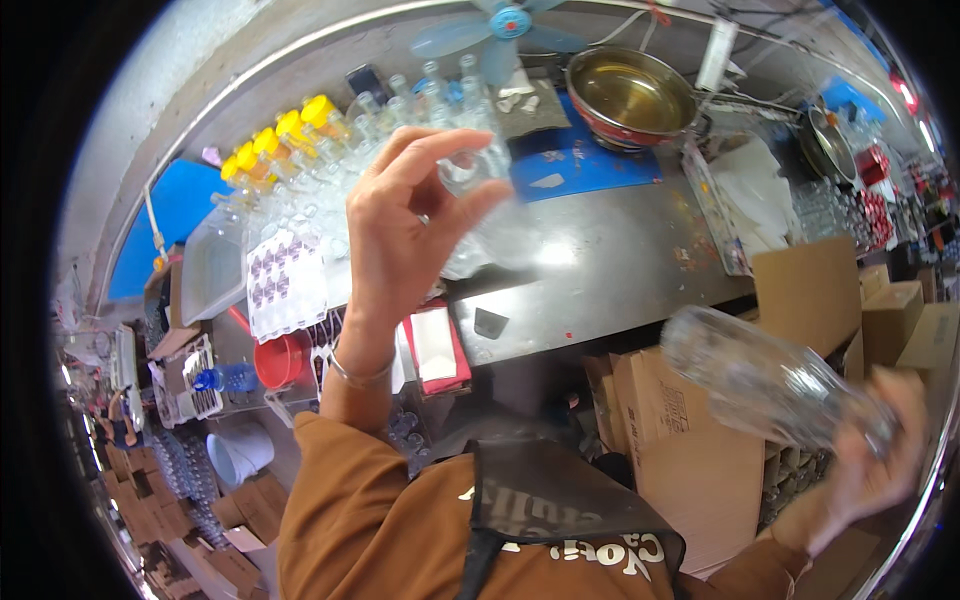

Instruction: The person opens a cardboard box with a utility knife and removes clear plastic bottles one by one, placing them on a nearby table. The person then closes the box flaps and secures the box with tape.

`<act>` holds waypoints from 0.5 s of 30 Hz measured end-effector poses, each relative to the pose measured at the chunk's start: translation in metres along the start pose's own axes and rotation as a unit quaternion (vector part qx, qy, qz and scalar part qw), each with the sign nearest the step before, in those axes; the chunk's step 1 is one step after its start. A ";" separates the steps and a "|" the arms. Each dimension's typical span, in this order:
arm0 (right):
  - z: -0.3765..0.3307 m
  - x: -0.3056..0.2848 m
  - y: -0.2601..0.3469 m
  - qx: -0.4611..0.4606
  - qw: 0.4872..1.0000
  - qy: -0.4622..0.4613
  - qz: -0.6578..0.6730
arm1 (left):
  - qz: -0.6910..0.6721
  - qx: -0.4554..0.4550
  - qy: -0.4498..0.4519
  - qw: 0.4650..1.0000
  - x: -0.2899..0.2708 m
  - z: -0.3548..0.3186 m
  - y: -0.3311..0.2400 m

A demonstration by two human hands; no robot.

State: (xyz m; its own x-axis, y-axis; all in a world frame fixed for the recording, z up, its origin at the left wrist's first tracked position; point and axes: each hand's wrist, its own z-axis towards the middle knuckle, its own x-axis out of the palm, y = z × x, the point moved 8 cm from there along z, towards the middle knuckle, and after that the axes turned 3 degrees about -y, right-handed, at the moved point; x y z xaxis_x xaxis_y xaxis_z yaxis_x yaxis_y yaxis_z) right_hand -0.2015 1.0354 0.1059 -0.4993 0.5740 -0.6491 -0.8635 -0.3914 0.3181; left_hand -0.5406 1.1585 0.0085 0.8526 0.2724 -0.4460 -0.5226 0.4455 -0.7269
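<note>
My left hand (pixel 405 215) is raised over the bench's back part, its index finger and thumb curled round a clear, round glass piece (pixel 461 172). Blur and the glassware behind hide its full shape. Off to the right, my right hand (pixel 880 440) grips a clear glass bottle (pixel 765 380) by its narrow end. The bottle lies tilted, its wide end pointing up and left, above an open cardboard box (pixel 690 440). Motion smears this hand. Beyond my left hand stand several clear glass bottles (pixel 432 100) packed closely together.
The metal bench (pixel 600 270) holds a bowl of yellowish liquid (pixel 632 90) on a blue mat (pixel 590 170). Yellow-lidded jars (pixel 290 128) line the back, near a blue fan (pixel 510 22). A sticker sheet (pixel 285 285), red basin (pixel 280 362) and folded cloths (pixel 437 345) sit nearer.
</note>
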 end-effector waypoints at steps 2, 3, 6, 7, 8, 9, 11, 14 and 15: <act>0.023 0.113 0.029 -0.063 0.989 0.110 0.078 | 0.035 -0.026 -0.045 0.998 -0.030 -0.005 0.076; 0.032 0.168 0.040 -0.006 0.975 0.182 0.130 | 0.043 -0.055 -0.068 0.995 -0.043 -0.008 0.111; 0.035 0.305 0.075 0.023 0.946 0.242 0.215 | 0.077 -0.094 -0.100 0.988 -0.077 -0.015 0.190; 0.033 0.342 0.085 -0.001 0.944 0.225 0.240 | 0.086 -0.088 -0.108 0.987 -0.081 -0.015 0.210; 0.029 0.378 0.095 -0.024 0.941 0.206 0.268 | 0.089 -0.104 -0.108 0.985 -0.085 -0.019 0.234; 0.025 0.409 0.106 -0.043 0.942 0.201 0.267 | 0.077 -0.115 -0.115 0.984 -0.088 -0.022 0.255; 0.019 0.461 0.126 -0.069 0.942 0.197 0.262 | 0.054 -0.147 -0.128 0.979 -0.091 -0.030 0.289; 0.015 0.516 0.144 -0.057 0.948 0.211 0.233 | 0.027 -0.167 -0.144 0.975 -0.090 -0.036 0.326; 0.016 0.528 0.150 -0.056 0.950 0.206 0.229 | 0.017 -0.175 -0.150 0.973 -0.091 -0.036 0.333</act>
State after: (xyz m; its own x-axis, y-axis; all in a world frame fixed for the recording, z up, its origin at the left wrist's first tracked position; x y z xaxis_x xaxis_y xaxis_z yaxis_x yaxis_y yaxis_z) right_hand -0.5956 1.2911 -0.1783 -0.7301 0.0035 -0.6833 -0.5385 -0.6186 0.5722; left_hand -0.7925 1.2513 -0.2115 0.7696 0.5416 -0.3381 -0.4738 0.1295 -0.8711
